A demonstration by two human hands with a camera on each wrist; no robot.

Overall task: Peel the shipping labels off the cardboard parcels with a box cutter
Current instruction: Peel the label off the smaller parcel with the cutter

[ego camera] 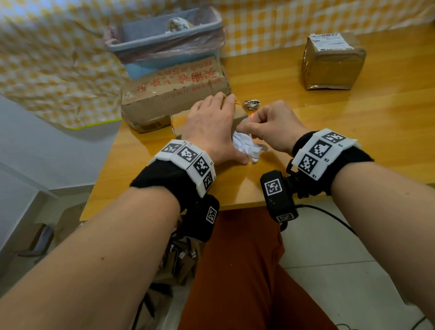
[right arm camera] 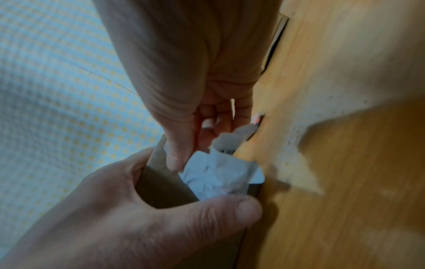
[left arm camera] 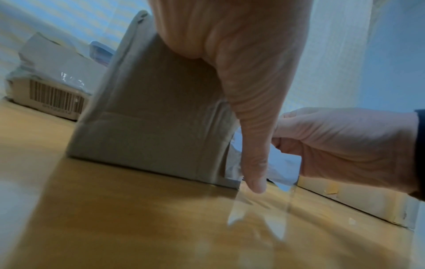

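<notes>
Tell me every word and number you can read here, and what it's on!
"R1", "R2": on the white right wristband, beside its square codes.
Red Chinese print on the flat cardboard box: upside down, too blurred to read.
Print on the shipping label of the taped parcel: too small to read.
Digits under the barcode on the flat box: blurred.

Honey-yellow glossy wood on the table [ego camera: 334, 134]. Plain brown on the small parcel [left arm camera: 149, 118], crumpled white on its label [ego camera: 243, 145]. Red printed characters across the brown flat box [ego camera: 173, 89] at 11 o'clock. Pale blue on the bin [ego camera: 142, 65], pinkish on its liner. Yellow-and-white check on the backdrop [ego camera: 45, 62]. Rust orange on the trousers [ego camera: 241, 276].
</notes>
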